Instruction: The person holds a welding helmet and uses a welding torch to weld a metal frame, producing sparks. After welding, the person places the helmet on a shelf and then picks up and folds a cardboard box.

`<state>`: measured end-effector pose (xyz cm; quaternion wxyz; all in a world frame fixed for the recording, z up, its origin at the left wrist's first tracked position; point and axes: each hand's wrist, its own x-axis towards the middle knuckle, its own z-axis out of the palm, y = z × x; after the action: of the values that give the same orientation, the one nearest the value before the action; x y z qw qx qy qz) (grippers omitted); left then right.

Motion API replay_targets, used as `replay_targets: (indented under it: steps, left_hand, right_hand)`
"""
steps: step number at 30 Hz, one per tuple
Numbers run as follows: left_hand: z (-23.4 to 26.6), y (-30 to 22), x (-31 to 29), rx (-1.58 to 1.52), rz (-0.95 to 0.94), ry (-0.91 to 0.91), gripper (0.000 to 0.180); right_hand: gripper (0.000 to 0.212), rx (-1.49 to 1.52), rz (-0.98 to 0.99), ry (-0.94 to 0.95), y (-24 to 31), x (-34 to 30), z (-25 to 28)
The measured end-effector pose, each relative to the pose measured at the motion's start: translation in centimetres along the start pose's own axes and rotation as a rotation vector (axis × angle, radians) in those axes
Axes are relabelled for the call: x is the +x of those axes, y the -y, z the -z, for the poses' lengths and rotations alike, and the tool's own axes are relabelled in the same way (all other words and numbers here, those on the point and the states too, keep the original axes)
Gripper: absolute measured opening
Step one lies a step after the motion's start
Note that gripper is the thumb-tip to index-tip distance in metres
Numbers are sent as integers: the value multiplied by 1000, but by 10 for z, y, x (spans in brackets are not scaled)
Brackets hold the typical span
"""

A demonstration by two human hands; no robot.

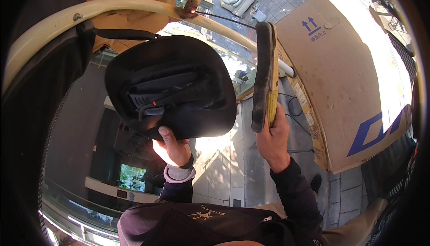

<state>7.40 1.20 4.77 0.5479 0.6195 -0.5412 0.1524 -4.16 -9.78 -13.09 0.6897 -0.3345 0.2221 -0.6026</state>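
- Left hand grasps the lower edge of a black face shield, most fingers hidden behind it
- Scorched joint on the cream tube frame, ahead of both hands, neither clearly nearer; glow obscures contact
- Thin rod slants from joint rightward to the holder's far end
- Right hand grips the black-and-yellow holder, long axis pointing away; rod's seating unclear

Below you, the floor passes from pale, sunlit tiles dappled with shadow into grey paving. A thin black cable lies across the grey stretch, and a dark shoe rests near it.
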Motion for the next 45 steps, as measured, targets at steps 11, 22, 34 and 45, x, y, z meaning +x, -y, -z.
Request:
replay_targets:
  steps: [11,22,34,45]
  left_hand:
    - [-11,2,3,-7,20,-80,49]
    - [-5,11,-1,-101,13,-52,51]
    - [-4,5,-3,-45,19,-53,55]
    - [-6,1,-2,-58,24,-23,54]
  right_hand:
    - [33,26,-39,32,1,-1,-1]
    - [32,197,0,-4,-17,-10,10]
    - [36,3,-46,-1,2,-4,6]
    - [36,2,27,-27,4,1,-1]
